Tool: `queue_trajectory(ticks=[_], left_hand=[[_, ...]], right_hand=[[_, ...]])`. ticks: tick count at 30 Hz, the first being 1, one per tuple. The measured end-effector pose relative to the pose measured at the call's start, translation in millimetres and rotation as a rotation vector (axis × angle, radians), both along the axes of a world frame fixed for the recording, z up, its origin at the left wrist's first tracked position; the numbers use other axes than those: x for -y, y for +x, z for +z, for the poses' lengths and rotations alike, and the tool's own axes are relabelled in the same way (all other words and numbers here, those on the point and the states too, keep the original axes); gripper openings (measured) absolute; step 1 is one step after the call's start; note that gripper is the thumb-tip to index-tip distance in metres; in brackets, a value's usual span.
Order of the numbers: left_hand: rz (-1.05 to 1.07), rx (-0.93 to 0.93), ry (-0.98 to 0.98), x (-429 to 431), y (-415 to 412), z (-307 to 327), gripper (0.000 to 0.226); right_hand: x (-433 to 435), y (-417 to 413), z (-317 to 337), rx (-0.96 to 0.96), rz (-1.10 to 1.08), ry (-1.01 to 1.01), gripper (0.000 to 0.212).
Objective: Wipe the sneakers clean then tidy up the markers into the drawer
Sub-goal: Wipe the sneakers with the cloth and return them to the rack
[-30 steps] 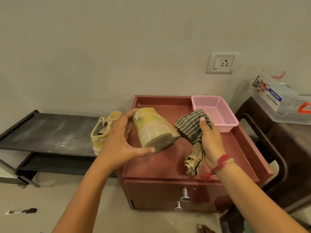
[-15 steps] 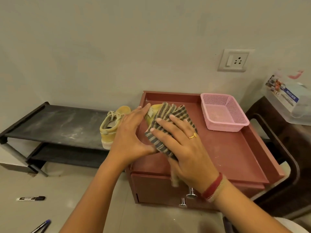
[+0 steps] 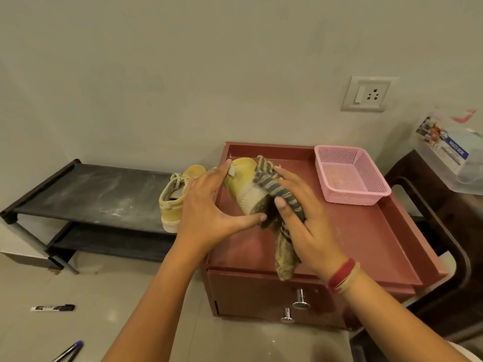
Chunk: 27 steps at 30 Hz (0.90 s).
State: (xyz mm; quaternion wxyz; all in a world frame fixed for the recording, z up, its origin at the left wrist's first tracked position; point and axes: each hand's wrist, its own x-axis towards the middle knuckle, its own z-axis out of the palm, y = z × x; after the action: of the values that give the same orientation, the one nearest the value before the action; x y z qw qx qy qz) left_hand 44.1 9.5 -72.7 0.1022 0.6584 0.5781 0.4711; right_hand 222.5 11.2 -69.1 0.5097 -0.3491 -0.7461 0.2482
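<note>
A marker (image 3: 53, 307) is lying on open floor (image 3: 109, 291) far left. The left hand (image 3: 209, 214) is gripping a sneaker (image 3: 241, 177) above the desk's (image 3: 352, 231) left edge. The right hand (image 3: 307, 220) is clutching a striped cloth (image 3: 271, 184) against it, bare desk stretching rightward.

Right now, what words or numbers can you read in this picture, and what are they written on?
"MULTI BOX": on the blue strip of the label on the clear plastic box at the right edge.
Smaller print on that label: too small to read.
Print on the black marker lying on the floor: too blurred to read.
The held sneaker: no text that I can read.
</note>
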Motion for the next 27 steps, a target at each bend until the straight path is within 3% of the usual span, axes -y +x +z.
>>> queue_trajectory(ticks=[3, 4, 7, 8, 12, 15, 19, 23, 27], left_hand=[[0.009, -0.095, 0.037, 0, -3, -1, 0.097], [0.033, -0.114, 0.039, 2, -3, 0, 0.098], [0.082, -0.136, 0.035, 4, -2, 1, 0.105], [0.079, -0.145, 0.042, 4, -2, 1, 0.105], [0.074, -0.178, 0.072, 2, -4, 1, 0.100], [0.110, -0.172, 0.042, 2, -4, 2, 0.104], [0.100, -0.171, 0.028, 3, -7, 1, 0.101], [0.131, -0.146, -0.017, 5, -12, 1, 0.105], [0.123, -0.167, -0.019, 6, -16, -1, 0.105]], right_hand=[[8, -4, -7, 0.255, 0.023, 0.181, 0.032], [6, -3, -8, 0.252, 0.030, 0.186, 0.032], [-5, 3, -3, -0.071, -0.033, -0.018, 0.027], [-3, 1, -2, -0.097, -0.041, -0.031, 0.027], [2, -4, -7, 0.121, 0.062, 0.152, 0.030], [-7, -3, -1, -0.119, 0.017, -0.048, 0.025], [-4, -6, -10, 0.065, 0.109, 0.099, 0.034], [-6, -9, -7, -0.140, 0.116, -0.107, 0.037], [1, -14, -14, 0.031, 0.150, -0.008, 0.038]])
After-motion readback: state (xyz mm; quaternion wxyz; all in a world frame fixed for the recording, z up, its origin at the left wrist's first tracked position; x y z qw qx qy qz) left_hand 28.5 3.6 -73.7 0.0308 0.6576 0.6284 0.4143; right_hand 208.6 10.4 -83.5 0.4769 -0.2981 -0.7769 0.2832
